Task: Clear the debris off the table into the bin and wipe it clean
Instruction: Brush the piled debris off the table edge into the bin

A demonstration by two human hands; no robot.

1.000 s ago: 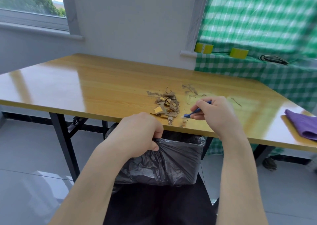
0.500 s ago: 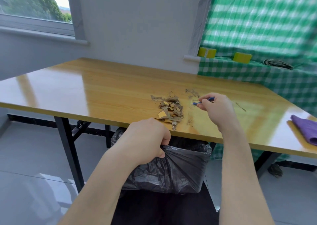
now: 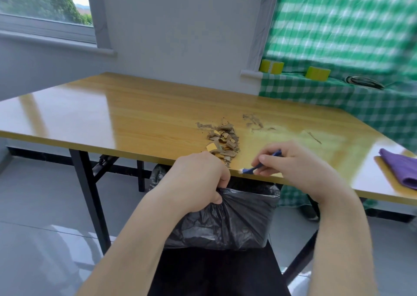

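Observation:
A heap of brown cardboard scraps (image 3: 223,141) lies on the wooden table (image 3: 135,119) close to its front edge, with thin dust smears (image 3: 253,121) behind it. My left hand (image 3: 198,178) grips the rim of the black bin bag (image 3: 228,221), held just under the table edge below the heap. My right hand (image 3: 291,167) holds a small blue brush (image 3: 257,167) whose tip rests at the table's front edge, to the right of the heap.
A folded purple cloth (image 3: 400,169) lies at the table's right end. A green checked cloth (image 3: 361,97) covers a ledge behind, carrying two yellow tape rolls (image 3: 272,66) and a coiled cable (image 3: 365,82). Black table legs (image 3: 90,196) stand to the left of the bin.
My right hand has drawn the brush from behind the heap back toward the table's front edge. My left hand keeps its hold on the bin bag.

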